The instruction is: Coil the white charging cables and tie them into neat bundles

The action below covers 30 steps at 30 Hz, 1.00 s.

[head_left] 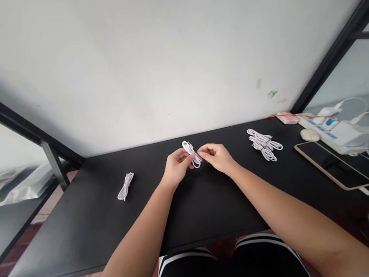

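Observation:
A white cable, coiled into a narrow bundle with a dark tie round its middle, is held above the black desk. My left hand is closed on the bundle from the left, thumb in front. On the other side, my right hand pinches at the tie with thumb and fingertips. Farther left, a second white cable bundle lies on the desk. Several white bundled cables are piled to the right of my right hand.
A phone with a charging cable lies on the right of the black desk. Behind it are a white earbud case and a power strip with plugs. Dark metal frames flank both ends; a wall stands behind.

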Available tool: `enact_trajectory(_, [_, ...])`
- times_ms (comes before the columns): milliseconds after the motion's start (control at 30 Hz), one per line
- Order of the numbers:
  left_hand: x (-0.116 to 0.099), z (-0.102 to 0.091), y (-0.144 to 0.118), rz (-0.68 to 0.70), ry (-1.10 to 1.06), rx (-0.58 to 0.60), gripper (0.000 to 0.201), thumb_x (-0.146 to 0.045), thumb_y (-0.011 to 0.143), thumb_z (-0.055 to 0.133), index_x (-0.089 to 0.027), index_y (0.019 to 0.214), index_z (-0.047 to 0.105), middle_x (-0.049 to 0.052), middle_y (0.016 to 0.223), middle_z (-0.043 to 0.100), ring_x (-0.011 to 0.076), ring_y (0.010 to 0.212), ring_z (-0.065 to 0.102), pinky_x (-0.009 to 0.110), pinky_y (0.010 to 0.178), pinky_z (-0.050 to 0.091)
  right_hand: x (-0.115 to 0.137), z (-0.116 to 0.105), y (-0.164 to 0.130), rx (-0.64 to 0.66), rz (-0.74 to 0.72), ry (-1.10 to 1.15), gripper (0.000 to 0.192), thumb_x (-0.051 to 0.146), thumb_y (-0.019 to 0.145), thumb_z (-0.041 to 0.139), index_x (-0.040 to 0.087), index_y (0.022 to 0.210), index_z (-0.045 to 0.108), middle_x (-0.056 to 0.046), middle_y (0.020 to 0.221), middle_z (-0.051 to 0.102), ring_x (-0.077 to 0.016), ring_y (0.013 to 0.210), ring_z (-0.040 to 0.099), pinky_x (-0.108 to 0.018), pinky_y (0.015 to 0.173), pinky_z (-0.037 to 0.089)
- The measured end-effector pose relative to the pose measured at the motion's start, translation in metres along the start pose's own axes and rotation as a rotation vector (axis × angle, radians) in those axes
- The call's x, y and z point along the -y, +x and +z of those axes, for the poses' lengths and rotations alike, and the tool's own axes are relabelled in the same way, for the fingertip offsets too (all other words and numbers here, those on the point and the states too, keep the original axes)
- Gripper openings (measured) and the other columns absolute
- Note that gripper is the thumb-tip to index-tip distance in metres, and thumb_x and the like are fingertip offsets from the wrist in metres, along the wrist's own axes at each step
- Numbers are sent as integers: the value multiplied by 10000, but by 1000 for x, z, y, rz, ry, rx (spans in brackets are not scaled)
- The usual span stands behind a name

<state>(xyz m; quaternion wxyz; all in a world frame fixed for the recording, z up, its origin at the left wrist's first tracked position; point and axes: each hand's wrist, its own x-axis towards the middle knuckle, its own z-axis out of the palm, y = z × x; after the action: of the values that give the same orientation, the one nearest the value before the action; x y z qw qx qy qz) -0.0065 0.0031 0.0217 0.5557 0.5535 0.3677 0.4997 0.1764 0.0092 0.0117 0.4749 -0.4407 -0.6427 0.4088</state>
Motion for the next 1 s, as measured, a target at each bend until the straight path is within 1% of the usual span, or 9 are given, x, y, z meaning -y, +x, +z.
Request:
enact_trajectory(233, [2, 0, 0, 15, 17, 14, 326, -334, 782, 783, -114, 1004, 689, 76, 877, 723, 144, 711, 663, 234, 557, 531, -1, 2, 0, -13, 12, 57, 256, 417, 814, 707, 175, 888, 743, -50, 754, 715, -157, 625, 611, -285, 587, 472])
enact_trajectory(367, [2, 1, 0, 18, 24, 31, 326, -337, 793, 775, -110, 1010, 688, 84, 889, 726, 146, 713, 664, 233, 548, 531, 3, 3, -2, -34, -6, 17, 230, 397, 815, 699, 177, 869, 738, -51, 755, 715, -158, 626, 613, -289, 596, 483])
enact_trajectory(467, [1, 1, -1, 10, 10, 38, 324, -333, 791, 778, -106, 1003, 688, 86, 886, 724, 140, 704, 657, 233, 550, 535, 6, 2, -3, -46, -24, -23, 198, 367, 817, 688, 177, 855, 727, -42, 735, 702, -148, 601, 591, -279, 570, 463])
enact_trajectory(700, [1, 1, -2, -45, -96, 115, 334, -329, 801, 776, -101, 1028, 687, 85, 871, 721, 124, 674, 638, 224, 545, 530, 7, -3, -2, 6, -56, 0, 172, 331, 833, 662, 174, 870, 720, -26, 721, 679, -130, 591, 564, -261, 554, 437])
enact_trajectory(1000, [-2, 2, -3, -79, -108, 92, 305, -321, 767, 803, -103, 950, 693, 78, 853, 717, 131, 681, 645, 225, 551, 528, 16, -5, -5, -9, -109, -86, 164, 332, 833, 678, 178, 850, 734, -19, 696, 673, -118, 576, 537, -254, 551, 424])
